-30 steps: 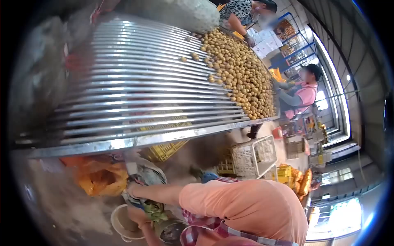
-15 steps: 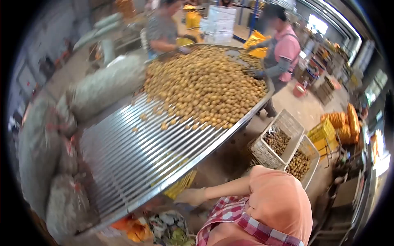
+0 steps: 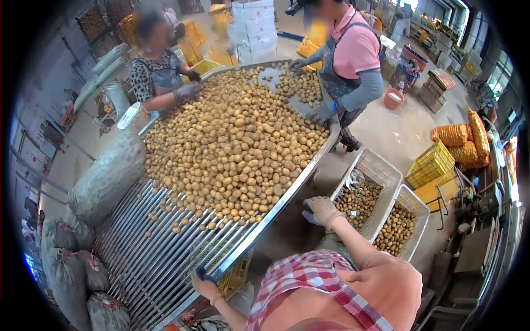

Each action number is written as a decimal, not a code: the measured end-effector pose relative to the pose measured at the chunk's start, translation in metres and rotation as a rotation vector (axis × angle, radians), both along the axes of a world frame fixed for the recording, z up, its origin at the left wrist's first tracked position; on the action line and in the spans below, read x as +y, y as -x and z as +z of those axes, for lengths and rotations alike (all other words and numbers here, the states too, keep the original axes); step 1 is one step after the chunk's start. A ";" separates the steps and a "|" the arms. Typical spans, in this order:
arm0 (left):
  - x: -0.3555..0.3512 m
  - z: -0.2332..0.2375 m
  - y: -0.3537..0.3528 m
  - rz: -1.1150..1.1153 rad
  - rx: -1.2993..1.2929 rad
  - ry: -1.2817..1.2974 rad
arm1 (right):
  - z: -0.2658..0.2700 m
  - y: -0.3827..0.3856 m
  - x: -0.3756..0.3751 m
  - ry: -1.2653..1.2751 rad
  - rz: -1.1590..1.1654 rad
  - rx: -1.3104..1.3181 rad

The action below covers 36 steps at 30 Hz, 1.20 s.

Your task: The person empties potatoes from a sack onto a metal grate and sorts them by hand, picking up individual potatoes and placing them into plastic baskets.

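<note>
My left hand (image 3: 206, 286), in a pale glove with dark fingertips, is at the near metal edge of the slatted sorting table (image 3: 160, 243). Its fingers point up along the rim with nothing seen in them. Held out over the floor, my right hand (image 3: 323, 211) wears a similar glove. Its fingers are loosely apart and hold nothing visible, close to the left side of a white crate (image 3: 377, 165) with small potatoes in it. A large heap of potatoes (image 3: 237, 143) covers the far part of the table.
Two people stand at the table's far side, one in a pink shirt (image 3: 361, 49), one in a patterned top (image 3: 144, 83). A second potato crate (image 3: 420, 212) sits beside the first. Filled sacks (image 3: 107, 176) line the left side. A yellow crate (image 3: 433, 165) stands at right.
My view has turned to the right and come nearer the heap. My right hand has swung out toward the white crate. My left hand has come into view at the table edge.
</note>
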<state>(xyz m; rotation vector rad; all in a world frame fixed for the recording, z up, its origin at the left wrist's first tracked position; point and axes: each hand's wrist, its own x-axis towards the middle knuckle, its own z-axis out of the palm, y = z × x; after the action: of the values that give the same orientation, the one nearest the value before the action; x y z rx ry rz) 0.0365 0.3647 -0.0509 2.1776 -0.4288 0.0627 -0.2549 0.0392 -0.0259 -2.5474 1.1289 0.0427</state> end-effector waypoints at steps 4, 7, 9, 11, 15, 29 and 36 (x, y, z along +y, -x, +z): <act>-0.044 0.001 -0.030 -0.157 -0.088 -0.225 | -0.022 0.007 -0.022 0.047 -0.131 -0.167; -0.090 0.003 -0.047 -0.216 0.152 -0.040 | -0.005 0.004 -0.032 -0.176 -0.331 -0.118; -0.132 0.024 -0.050 -0.375 0.153 -0.127 | -0.017 0.009 -0.028 -0.097 -0.393 -0.161; -0.174 0.019 -0.055 -0.495 0.131 -0.073 | -0.025 0.010 -0.044 -0.010 -0.456 -0.218; -0.262 0.065 -0.029 -0.624 -0.076 -0.276 | -0.048 -0.005 -0.085 0.082 -0.493 -0.178; -0.317 0.069 0.038 -0.332 -0.100 -0.419 | -0.119 -0.093 -0.270 0.156 -0.242 0.052; -0.384 0.081 0.025 -0.697 -0.363 -0.482 | -0.124 -0.096 -0.365 -0.130 -0.245 -0.227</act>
<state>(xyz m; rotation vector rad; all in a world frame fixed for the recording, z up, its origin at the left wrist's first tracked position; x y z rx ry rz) 0.0118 -0.0191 0.0304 2.3487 -1.5163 -0.0375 -0.1586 -0.3254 -0.1497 -2.2191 1.2903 -0.2215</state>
